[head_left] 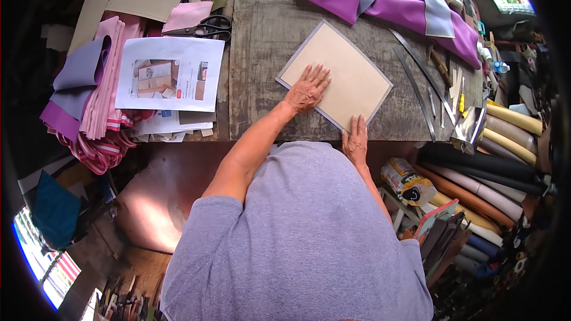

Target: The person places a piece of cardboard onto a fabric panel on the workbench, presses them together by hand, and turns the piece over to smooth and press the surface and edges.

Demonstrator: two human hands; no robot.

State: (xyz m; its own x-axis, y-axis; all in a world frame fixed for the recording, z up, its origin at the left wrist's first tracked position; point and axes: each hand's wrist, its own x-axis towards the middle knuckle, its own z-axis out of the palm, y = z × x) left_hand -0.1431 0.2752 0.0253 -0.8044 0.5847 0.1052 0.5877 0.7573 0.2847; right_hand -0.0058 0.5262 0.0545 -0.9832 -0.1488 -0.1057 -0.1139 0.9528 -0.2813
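A beige rectangular panel with a thin grey border (348, 74) lies turned at an angle on the dark wooden table (256, 35). My left hand (307, 89) rests flat on the panel's left part, its fingers stretched out. At the panel's near corner is my right hand (355, 139), fingers extended and touching the edge. Neither hand grips anything. Whether the border is a separate sheet beneath the beige one, I cannot tell.
Metal rulers (416, 74) and a yellow-handled tool (462, 102) lie at the right. Purple and grey material (386, 0) covers the back. At the left are black scissors (208, 27), a printed sheet (196, 77) and pink strips (104, 83). Material rolls (476, 190) fill the lower right.
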